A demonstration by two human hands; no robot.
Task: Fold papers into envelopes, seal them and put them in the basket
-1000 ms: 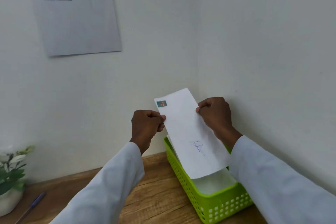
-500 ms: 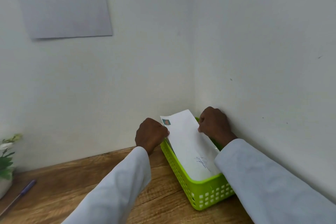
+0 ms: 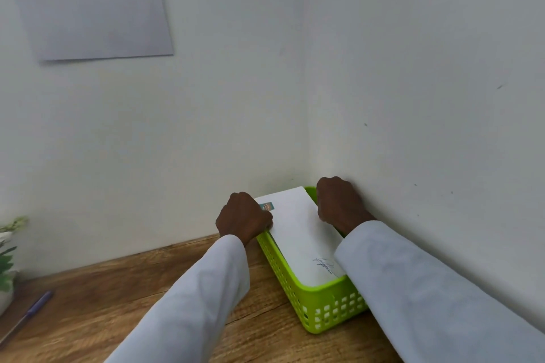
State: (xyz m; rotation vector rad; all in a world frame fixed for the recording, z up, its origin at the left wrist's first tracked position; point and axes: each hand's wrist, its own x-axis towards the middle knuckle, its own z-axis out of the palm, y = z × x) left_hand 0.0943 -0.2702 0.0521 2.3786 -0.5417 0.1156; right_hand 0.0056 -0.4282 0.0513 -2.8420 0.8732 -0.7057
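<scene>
A wooden desk (image 3: 124,298) meets white walls in a corner, where a lime-green perforated plastic basket (image 3: 324,309) sits at lower centre. The left hand (image 3: 243,216) and right hand (image 3: 339,203), fingers curled, pinch the long edges of a white paper envelope (image 3: 298,233) lying tilted in the basket, stamp at its far corner, handwriting at the near end

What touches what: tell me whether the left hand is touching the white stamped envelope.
Touching. The head view shows the left hand with fingers curled over the left edge of the white stamped envelope, beside its stamp, above the green basket.
</scene>
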